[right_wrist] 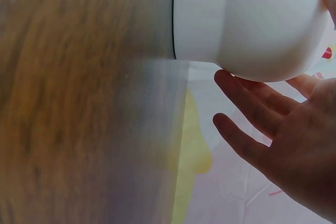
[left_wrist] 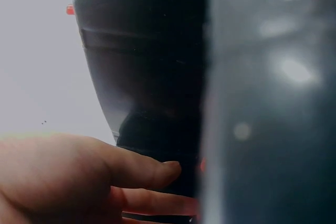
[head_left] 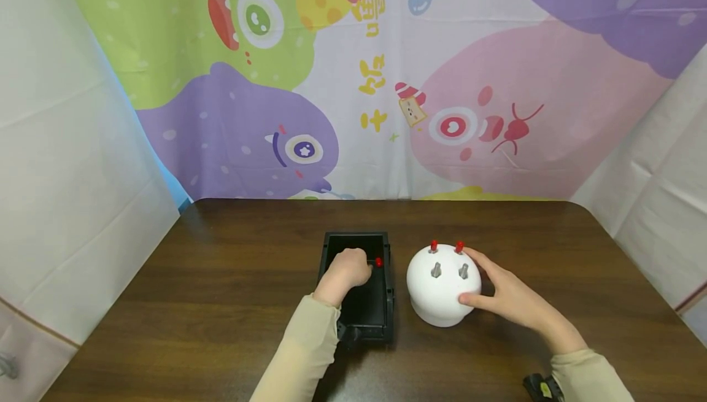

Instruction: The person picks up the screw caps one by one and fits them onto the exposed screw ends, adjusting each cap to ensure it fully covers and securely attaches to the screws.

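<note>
Your left grip (head_left: 347, 270) is down in the black tray (head_left: 371, 305), a red-tipped peg (head_left: 378, 262) right at its fingertips; whether it pinches the peg, you cannot tell. The peg seems to lie crosswise, red end rightward, toward the white dome (head_left: 440, 296) just beside the tray. Your right grip (head_left: 508, 296) holds that dome from its right side, so the left is nearer the peg.
</note>
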`<state>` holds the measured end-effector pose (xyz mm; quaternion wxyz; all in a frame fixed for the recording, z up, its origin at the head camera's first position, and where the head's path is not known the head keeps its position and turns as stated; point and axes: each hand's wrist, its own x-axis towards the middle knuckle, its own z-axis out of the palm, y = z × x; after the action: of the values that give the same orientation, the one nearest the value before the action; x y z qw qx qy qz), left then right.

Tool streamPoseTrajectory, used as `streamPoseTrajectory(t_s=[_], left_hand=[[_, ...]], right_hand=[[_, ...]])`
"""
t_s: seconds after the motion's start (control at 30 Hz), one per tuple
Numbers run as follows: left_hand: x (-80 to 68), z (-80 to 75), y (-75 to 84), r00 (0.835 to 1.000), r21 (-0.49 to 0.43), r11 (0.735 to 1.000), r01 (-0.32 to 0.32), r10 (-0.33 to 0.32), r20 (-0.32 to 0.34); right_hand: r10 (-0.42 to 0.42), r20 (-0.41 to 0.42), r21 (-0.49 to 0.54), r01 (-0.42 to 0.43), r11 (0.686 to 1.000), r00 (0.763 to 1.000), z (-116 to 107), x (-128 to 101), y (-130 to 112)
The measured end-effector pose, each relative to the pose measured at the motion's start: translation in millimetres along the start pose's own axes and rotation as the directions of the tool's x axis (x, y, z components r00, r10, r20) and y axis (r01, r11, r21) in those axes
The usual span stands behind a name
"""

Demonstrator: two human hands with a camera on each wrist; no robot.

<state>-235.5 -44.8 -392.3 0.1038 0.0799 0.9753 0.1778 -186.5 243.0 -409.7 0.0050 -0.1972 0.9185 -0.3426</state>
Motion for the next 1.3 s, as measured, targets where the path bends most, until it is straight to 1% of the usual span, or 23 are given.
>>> streamPoseTrajectory(t_s=[0.13, 0.3, 0.53, 0.7, 0.9, 1.1, 1.3], left_hand=[[0.0, 0.7, -0.2, 1.0, 0.006, 1.0, -0.004, 0.004, -0.003], [-0.5, 0.4, -0.7, 1.0, -0.012, 1.0, -0.003, 0.003, -0.01], [-2.6, -2.4, -0.9, 0.997, -0.038, 0.999, -0.021, 0.018, -0.069], [-4.0, -3.7, -0.7, 0.997, -0.053, 0.998, -0.019, 0.014, -0.08], [-4.4, -4.1, -0.6, 0.991, -0.057, 0.997, -0.047, 0.04, -0.129], [-3.2, -4.6, -0.9, 0.987, -0.052, 0.998, -0.031, 0.023, -0.162], [-4.7, -5.6, -1.6, 0.983, -0.062, 0.997, -0.036, 0.024, -0.18]], right_hand=[[0.003, 0.001, 0.0, -0.003, 1.0, 1.0, -0.1, -0.1, -0.7], [0.007, 0.002, -0.002, -0.007, 1.0, 1.0, -0.1, -0.6, -0.9], [0.014, 0.003, 0.001, -0.014, 1.0, 1.0, 0.0, -1.1, -1.1], [0.02, 0.005, 0.0, -0.02, 1.0, 1.0, 0.1, -1.3, -1.6], [0.022, 0.007, 0.006, -0.022, 1.0, 1.0, 0.0, -0.9, -1.8], [0.025, 0.008, 0.001, -0.025, 1.0, 1.0, 0.1, -0.7, -2.2], [0.018, 0.006, 0.002, -0.018, 1.0, 1.0, -0.1, -0.6, -2.9]])
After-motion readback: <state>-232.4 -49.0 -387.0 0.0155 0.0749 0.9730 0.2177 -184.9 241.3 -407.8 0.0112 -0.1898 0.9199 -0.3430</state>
